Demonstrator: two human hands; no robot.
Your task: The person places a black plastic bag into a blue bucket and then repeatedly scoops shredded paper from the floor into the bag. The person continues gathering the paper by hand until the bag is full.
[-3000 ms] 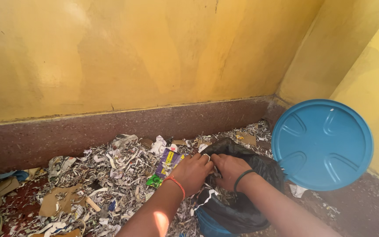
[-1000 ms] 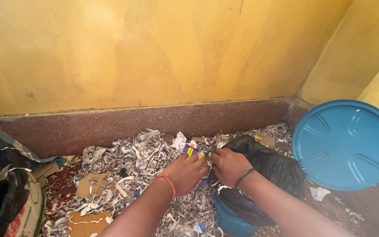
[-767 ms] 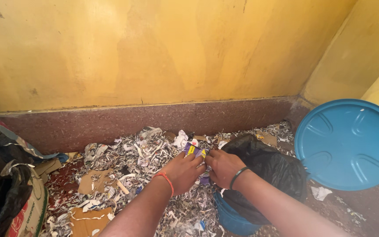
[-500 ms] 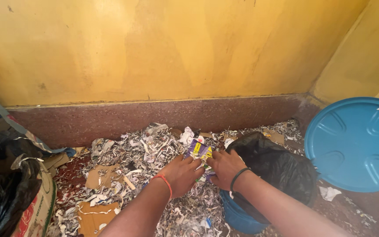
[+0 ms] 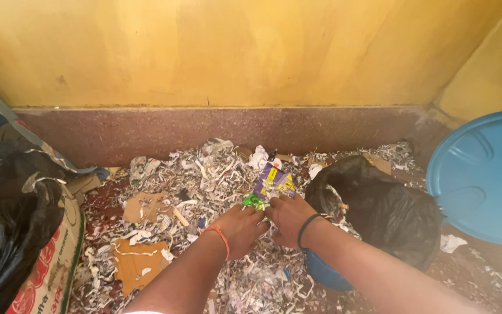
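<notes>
Both hands press side by side into a heap of shredded paper (image 5: 216, 174) on the floor: the left hand (image 5: 240, 228), with an orange wristband, and the right hand (image 5: 289, 218), with a black band, have fingers curled around a purple and yellow wrapper (image 5: 274, 181) at twelve o'clock from them. A bin lined with a black bag (image 5: 379, 209) sits at three o'clock, touching the right forearm. A blue round lid (image 5: 483, 177) leans farther right, and a printed sack (image 5: 47, 267) lies at nine o'clock.
</notes>
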